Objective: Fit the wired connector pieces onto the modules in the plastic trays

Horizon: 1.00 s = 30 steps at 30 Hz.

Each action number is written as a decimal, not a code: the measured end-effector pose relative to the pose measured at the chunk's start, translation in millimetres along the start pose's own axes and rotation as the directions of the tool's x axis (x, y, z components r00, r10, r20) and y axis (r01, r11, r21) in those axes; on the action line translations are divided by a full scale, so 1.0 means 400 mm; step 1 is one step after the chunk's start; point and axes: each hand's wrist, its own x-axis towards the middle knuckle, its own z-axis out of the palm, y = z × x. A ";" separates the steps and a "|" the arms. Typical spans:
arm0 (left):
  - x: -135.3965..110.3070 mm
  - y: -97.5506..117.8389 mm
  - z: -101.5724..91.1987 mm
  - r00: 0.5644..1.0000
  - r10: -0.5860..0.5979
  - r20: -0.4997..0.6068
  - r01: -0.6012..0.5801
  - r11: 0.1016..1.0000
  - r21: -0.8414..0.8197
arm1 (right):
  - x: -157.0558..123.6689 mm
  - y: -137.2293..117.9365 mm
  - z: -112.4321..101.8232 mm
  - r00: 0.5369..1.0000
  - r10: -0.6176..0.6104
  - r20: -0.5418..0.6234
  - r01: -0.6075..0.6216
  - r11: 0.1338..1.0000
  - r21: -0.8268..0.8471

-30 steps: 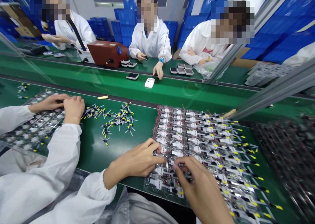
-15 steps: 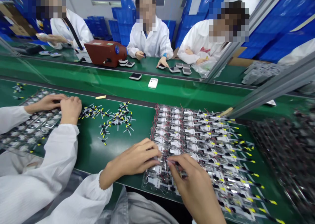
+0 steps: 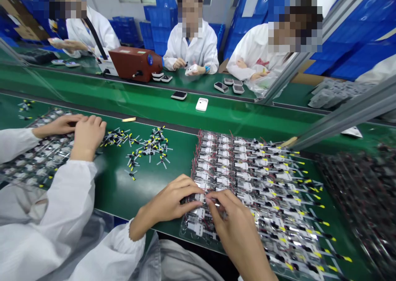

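A clear plastic tray (image 3: 190, 230) lies on the green bench in front of me. It holds rows of small white parts with thin red wires, and black pieces with yellow tips line its right side. My left hand (image 3: 176, 198) rests at the tray's left edge, thumb and fingers closing about a small white part (image 3: 199, 197). Right beside it, my right hand (image 3: 233, 221) pinches thumb and forefinger together over the same row. Whatever sits in that pinch is too small and too covered to make out.
Loose black pieces with yellow tips (image 3: 151, 145) lie left of my tray. Farther left, a neighbour's hands (image 3: 88, 134) work over a similar tray. Dark stacked trays (image 3: 349, 190) stand at right. Beyond the clear partition, co-workers sit by a brown box (image 3: 133, 62) and white devices.
My right hand has shifted slightly left, its fingertips closer to my left hand. Across the bench, a co-worker has lifted a white device off the table. The view has turned slightly.
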 end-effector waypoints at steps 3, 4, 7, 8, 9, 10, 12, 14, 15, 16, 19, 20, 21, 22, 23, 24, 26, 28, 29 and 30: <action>-0.002 -0.002 0.005 1.000 0.007 -0.021 -0.007 1.000 -0.001 | 0.000 0.001 0.000 1.000 -0.002 0.022 0.002 1.000 0.025; -0.002 -0.002 0.006 1.000 0.009 -0.025 -0.009 1.000 0.004 | 0.000 0.001 0.001 1.000 -0.003 0.024 0.003 1.000 0.027; -0.001 -0.002 0.009 0.999 0.013 -0.033 -0.012 1.000 0.025 | 0.000 -0.002 0.005 1.000 -0.003 0.006 0.003 1.000 0.013; -0.001 -0.002 0.010 0.999 0.015 -0.034 -0.014 0.999 0.032 | 0.000 -0.003 0.006 1.000 -0.005 -0.002 0.005 1.000 0.007; -0.001 -0.002 0.011 0.999 0.017 -0.033 -0.016 0.999 0.041 | 0.000 -0.004 0.007 1.000 -0.008 -0.009 0.008 1.000 0.003; -0.001 -0.002 0.012 0.999 0.019 -0.030 -0.017 0.998 0.055 | 0.000 -0.005 0.008 1.000 -0.012 -0.013 0.012 1.000 0.000; -0.001 0.002 0.012 1.000 0.019 -0.011 -0.018 0.995 0.101 | 0.000 -0.006 0.009 1.000 -0.019 -0.012 0.019 1.000 0.003; -0.002 0.008 0.011 1.000 0.022 0.016 -0.024 0.986 0.166 | 0.000 -0.005 0.008 1.000 -0.021 -0.006 0.021 1.000 0.016; -0.002 0.012 0.009 0.999 0.026 0.030 -0.031 0.979 0.202 | 0.000 -0.003 0.008 1.000 -0.019 -0.002 0.020 1.000 0.024; -0.001 0.017 0.008 0.999 0.029 0.041 -0.038 0.971 0.237 | 0.000 -0.002 0.008 1.000 -0.018 0.001 0.018 0.999 0.029; 0.004 0.031 0.002 0.997 0.049 0.063 -0.066 0.942 0.328 | 0.002 0.002 0.007 1.000 -0.013 0.011 0.012 1.000 0.025; 0.006 0.035 0.000 0.996 0.053 0.069 -0.074 0.935 0.348 | 0.002 0.002 0.007 1.000 -0.012 0.014 0.012 1.000 0.022; 0.009 0.038 -0.001 0.995 0.057 0.076 -0.081 0.929 0.362 | 0.003 0.002 0.006 1.000 -0.012 0.013 0.012 1.000 0.020; 0.011 0.040 -0.002 0.995 0.059 0.085 -0.086 0.925 0.371 | 0.003 0.002 0.005 1.000 -0.011 0.011 0.011 1.000 0.022; 0.014 0.042 -0.002 0.994 0.058 0.094 -0.089 0.922 0.376 | 0.004 0.001 0.005 1.000 -0.010 0.008 0.010 1.000 0.026; 0.016 0.042 -0.001 0.993 0.057 0.101 -0.091 0.922 0.376 | 0.004 0.001 0.004 1.000 -0.007 0.003 0.007 1.000 0.030; 0.018 0.039 0.003 0.992 0.061 0.106 -0.096 0.924 0.370 | 0.004 -0.001 0.005 1.000 0.008 -0.004 -0.008 0.999 0.035; 0.017 0.034 0.007 0.993 0.064 0.099 -0.095 0.930 0.356 | 0.003 -0.001 0.006 1.000 0.023 -0.010 -0.023 0.999 0.031; 0.016 0.032 0.009 0.994 0.063 0.093 -0.092 0.933 0.348 | 0.002 -0.001 0.008 1.000 0.028 -0.010 -0.028 0.999 0.029; 0.014 0.030 0.010 0.994 0.061 0.085 -0.087 0.936 0.342 | 0.002 -0.001 0.009 0.999 0.031 -0.008 -0.031 0.999 0.027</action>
